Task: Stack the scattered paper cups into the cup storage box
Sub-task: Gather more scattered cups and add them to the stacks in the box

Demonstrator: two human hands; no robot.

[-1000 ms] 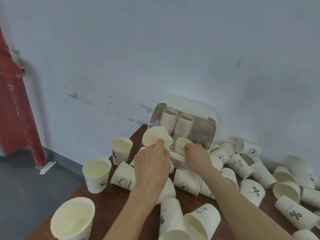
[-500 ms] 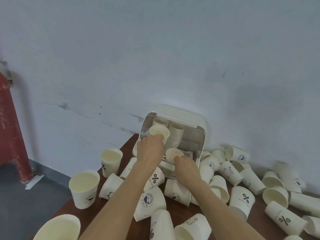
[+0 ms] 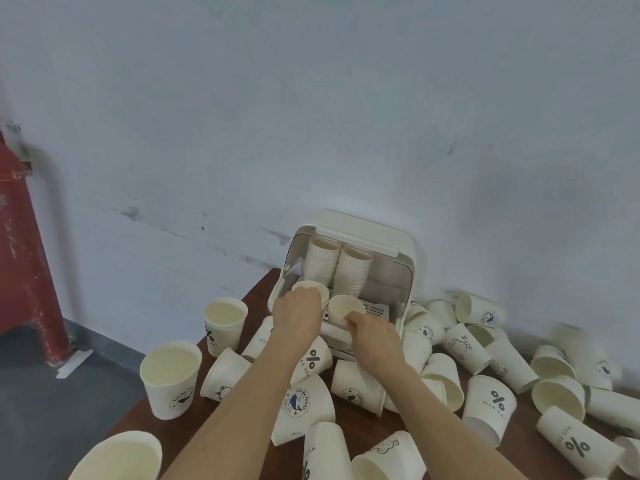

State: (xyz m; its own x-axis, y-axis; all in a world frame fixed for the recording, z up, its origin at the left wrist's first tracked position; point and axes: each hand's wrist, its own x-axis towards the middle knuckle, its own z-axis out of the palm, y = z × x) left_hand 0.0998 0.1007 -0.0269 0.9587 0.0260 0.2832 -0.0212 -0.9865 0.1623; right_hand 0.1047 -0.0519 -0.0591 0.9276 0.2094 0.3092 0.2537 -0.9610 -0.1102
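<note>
A cream cup storage box [image 3: 391, 244] stands open against the wall, with two tall stacks of paper cups [image 3: 337, 270] inside at the back. My left hand [image 3: 296, 315] grips a paper cup [image 3: 317, 289] at the box's front left. My right hand [image 3: 372, 332] grips another cup [image 3: 344, 306] at the front, just right of the first. Both cups sit upright with their mouths up, at the box's front opening. Many white printed paper cups [image 3: 495, 403] lie scattered around the box on the brown table [image 3: 258, 292].
Upright cups [image 3: 225, 320] stand at the table's left side; tipped cups crowd the front and right. A grey-blue wall [image 3: 311, 116] is right behind the box. A red pillar [image 3: 24, 254] and grey floor [image 3: 52, 403] lie beyond the table's left edge.
Both hands moved their cups forward from in front of the box to its front opening. The left cup went from tilted to upright.
</note>
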